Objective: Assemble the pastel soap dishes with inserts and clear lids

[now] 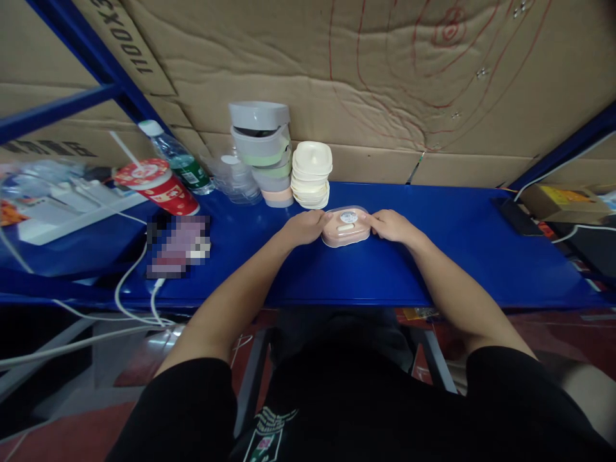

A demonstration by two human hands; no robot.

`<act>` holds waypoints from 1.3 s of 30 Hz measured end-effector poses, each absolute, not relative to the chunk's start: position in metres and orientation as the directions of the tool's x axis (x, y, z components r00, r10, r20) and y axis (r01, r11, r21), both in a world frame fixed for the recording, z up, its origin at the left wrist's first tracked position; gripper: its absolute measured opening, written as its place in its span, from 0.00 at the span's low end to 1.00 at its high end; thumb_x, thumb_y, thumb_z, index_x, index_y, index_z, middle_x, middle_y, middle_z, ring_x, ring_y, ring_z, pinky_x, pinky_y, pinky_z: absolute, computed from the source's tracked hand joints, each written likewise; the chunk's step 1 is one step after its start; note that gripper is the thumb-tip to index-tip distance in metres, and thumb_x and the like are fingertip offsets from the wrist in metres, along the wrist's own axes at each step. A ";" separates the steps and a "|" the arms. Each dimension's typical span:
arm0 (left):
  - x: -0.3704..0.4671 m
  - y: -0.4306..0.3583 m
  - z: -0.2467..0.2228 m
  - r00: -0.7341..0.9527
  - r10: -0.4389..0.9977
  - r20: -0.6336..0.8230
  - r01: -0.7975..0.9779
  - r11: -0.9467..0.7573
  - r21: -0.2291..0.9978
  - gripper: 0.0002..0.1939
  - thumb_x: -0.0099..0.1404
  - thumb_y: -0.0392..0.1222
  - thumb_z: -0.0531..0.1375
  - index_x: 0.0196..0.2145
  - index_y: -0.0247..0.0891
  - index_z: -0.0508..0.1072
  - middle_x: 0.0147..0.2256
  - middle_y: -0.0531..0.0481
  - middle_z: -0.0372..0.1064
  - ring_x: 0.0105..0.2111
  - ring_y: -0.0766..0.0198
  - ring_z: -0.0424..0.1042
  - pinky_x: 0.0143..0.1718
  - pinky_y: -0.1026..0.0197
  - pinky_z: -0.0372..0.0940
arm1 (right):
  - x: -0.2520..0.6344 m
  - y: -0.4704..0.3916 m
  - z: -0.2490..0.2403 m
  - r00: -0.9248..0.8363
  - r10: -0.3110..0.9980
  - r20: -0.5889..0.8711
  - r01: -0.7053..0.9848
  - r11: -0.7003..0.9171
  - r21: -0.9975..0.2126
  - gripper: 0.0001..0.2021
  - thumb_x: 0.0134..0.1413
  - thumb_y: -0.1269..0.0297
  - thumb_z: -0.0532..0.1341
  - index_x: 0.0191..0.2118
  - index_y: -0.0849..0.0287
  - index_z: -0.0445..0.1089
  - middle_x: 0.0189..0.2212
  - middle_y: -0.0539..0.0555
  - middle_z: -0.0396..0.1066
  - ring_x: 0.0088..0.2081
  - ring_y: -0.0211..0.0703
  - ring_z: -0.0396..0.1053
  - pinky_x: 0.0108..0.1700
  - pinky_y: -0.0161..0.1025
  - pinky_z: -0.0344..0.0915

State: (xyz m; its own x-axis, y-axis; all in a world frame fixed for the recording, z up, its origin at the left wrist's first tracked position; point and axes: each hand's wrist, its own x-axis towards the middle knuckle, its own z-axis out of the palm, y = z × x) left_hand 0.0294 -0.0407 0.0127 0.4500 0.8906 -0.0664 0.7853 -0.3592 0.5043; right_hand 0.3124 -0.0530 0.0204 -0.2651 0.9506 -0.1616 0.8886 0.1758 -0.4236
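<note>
A small pink oval box [342, 236] with a clear lid rests on the blue table, a round white sticker and a pale tab on its top. My left hand [308, 226] is closed on its left end, thumb on the lid's edge. On the opposite end, my right hand [391, 225] grips it in the same way, with the thumb on top. The undersides of my fingers are partly hidden. Just behind the box stands a stack of cream-coloured lids [312, 176], near my left hand. Nested grey, green and pink tubs [264, 151] rise beside that stack.
Clear plastic covers [235, 179] lean left of the tubs. Farther left are a bottle [185, 163], a red cup with a straw [166, 189] and a blurred-out item [178, 247] with white cables. A cardboard wall backs the table [462, 256]; a yellow-brown box [561, 205] sits right.
</note>
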 end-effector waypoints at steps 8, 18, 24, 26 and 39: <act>0.034 -0.041 0.014 0.415 0.905 -0.093 0.749 -0.281 0.600 0.27 0.75 0.65 0.53 0.32 0.40 0.74 0.31 0.45 0.79 0.32 0.56 0.76 0.34 0.58 0.62 | 0.324 -0.039 0.009 -0.179 0.981 -0.073 0.857 0.119 -0.502 0.35 0.68 0.29 0.50 0.25 0.55 0.70 0.23 0.54 0.74 0.28 0.44 0.71 0.33 0.40 0.61; 0.046 -0.052 0.004 0.640 0.769 0.004 0.476 -0.400 0.784 0.34 0.71 0.61 0.61 0.66 0.35 0.73 0.42 0.43 0.82 0.34 0.60 0.78 0.39 0.58 0.70 | 0.318 -0.063 0.034 -0.133 0.919 0.370 0.959 0.214 -0.188 0.24 0.68 0.46 0.63 0.60 0.56 0.76 0.48 0.63 0.82 0.53 0.66 0.73 0.55 0.55 0.64; 0.039 -0.045 0.002 0.615 0.785 0.075 0.556 -0.500 0.664 0.32 0.72 0.59 0.61 0.65 0.36 0.73 0.43 0.45 0.82 0.38 0.58 0.78 0.43 0.57 0.69 | 0.317 -0.062 0.026 -0.368 0.891 0.266 0.913 0.400 -0.077 0.21 0.69 0.47 0.62 0.57 0.52 0.80 0.62 0.62 0.76 0.61 0.68 0.69 0.66 0.64 0.59; 0.036 -0.042 0.003 0.589 0.804 0.085 0.611 -0.511 0.605 0.31 0.73 0.58 0.60 0.66 0.37 0.73 0.44 0.45 0.82 0.39 0.58 0.78 0.43 0.57 0.68 | 0.338 -0.051 0.024 -0.299 0.915 0.271 0.941 0.330 -0.076 0.19 0.68 0.54 0.61 0.57 0.54 0.80 0.63 0.62 0.75 0.63 0.68 0.68 0.71 0.70 0.52; 0.025 -0.027 0.023 0.193 0.872 0.449 0.739 -0.431 0.518 0.31 0.75 0.52 0.59 0.71 0.37 0.67 0.44 0.43 0.82 0.45 0.53 0.78 0.51 0.56 0.67 | 0.410 -0.025 0.022 0.057 0.910 0.412 0.997 -0.030 -0.071 0.24 0.68 0.55 0.59 0.61 0.64 0.78 0.64 0.72 0.72 0.66 0.73 0.66 0.68 0.72 0.57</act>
